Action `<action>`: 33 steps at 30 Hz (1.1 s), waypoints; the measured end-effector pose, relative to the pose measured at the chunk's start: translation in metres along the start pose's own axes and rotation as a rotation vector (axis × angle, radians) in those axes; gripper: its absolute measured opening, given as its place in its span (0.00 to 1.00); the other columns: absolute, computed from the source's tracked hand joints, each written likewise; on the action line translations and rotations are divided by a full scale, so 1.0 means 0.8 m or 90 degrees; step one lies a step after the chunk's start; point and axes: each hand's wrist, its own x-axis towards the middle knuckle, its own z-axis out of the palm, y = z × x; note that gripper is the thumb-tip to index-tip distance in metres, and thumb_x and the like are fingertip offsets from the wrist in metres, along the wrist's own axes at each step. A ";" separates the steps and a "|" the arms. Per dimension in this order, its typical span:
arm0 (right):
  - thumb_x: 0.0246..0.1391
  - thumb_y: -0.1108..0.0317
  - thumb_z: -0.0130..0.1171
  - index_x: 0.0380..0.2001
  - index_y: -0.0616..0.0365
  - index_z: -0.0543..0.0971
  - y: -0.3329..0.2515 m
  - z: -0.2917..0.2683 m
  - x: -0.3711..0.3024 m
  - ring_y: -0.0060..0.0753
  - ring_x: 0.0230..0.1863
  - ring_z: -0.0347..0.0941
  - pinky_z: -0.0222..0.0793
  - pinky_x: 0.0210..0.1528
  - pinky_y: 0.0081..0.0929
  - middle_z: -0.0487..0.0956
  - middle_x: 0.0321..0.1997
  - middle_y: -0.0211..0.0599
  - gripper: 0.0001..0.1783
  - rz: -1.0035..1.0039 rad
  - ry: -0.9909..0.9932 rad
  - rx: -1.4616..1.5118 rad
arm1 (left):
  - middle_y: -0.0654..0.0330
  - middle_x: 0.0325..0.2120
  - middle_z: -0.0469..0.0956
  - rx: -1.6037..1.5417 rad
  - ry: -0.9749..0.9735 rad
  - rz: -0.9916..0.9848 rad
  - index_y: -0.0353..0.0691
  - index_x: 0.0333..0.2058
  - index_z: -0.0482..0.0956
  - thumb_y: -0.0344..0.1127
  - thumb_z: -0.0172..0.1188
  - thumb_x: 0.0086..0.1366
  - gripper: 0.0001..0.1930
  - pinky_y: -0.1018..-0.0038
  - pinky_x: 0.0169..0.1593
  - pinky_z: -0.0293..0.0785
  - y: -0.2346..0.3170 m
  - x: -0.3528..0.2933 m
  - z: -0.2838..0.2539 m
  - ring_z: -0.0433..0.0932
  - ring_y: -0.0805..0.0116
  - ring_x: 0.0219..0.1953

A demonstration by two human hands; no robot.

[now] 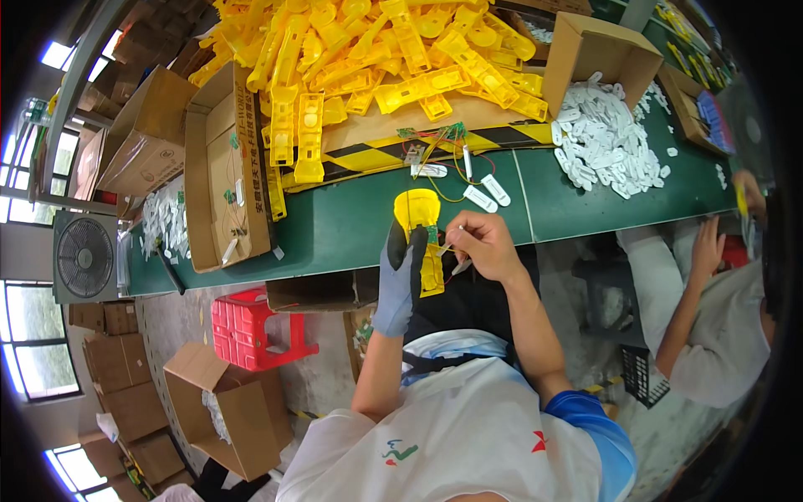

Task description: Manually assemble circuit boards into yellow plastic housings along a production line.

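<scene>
1. Head view: the left hand (396, 280), in a grey-blue glove, is clamped around a yellow housing (432, 274), its wide rounded end pointing away from the person. The housing is held over the near edge of the green table (335, 224), and a small green board (432, 235) sits against it.
2. Head view: the bare right hand (488, 245) is just beside the housing, thumb and forefinger pinched together on a thin pale piece (443, 250) — too small to identify.
3. Head view: beyond the hands lie red and yellow wires (438, 168) with more boards (454, 130) and white oblong pieces (481, 198). A heap of yellow housings (360, 58) rises behind a black-and-yellow striped edge (502, 137).
4. Head view: white parts (604, 138) spill from a cardboard box (577, 50) on the right; a shallow carton (209, 171) stands on the left — with a red stool (242, 330) below.
</scene>
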 end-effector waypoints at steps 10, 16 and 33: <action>0.52 0.79 0.66 0.54 0.62 0.75 0.015 0.034 0.016 0.13 0.33 0.70 0.70 0.40 0.15 0.73 0.34 0.25 0.24 -0.053 0.134 0.063 | 0.60 0.47 0.73 -0.068 0.036 0.068 0.34 0.60 0.64 0.29 0.51 0.71 0.20 0.78 0.49 0.71 -0.025 0.023 -0.005 0.73 0.76 0.46; 0.49 0.80 0.68 0.54 0.66 0.75 0.012 0.036 0.022 0.14 0.33 0.69 0.69 0.40 0.15 0.72 0.33 0.24 0.26 -0.054 0.143 0.010 | 0.48 0.58 0.69 0.031 0.046 0.083 0.28 0.63 0.60 0.29 0.55 0.68 0.26 0.68 0.61 0.66 -0.013 0.027 -0.013 0.69 0.61 0.59; 0.60 0.79 0.54 0.55 0.67 0.74 -0.026 0.067 0.016 0.18 0.33 0.70 0.68 0.34 0.17 0.76 0.36 0.35 0.19 -0.072 0.126 -0.476 | 0.46 0.55 0.74 0.003 0.040 0.201 0.31 0.63 0.62 0.36 0.58 0.66 0.30 0.70 0.59 0.67 -0.036 0.040 -0.010 0.74 0.61 0.55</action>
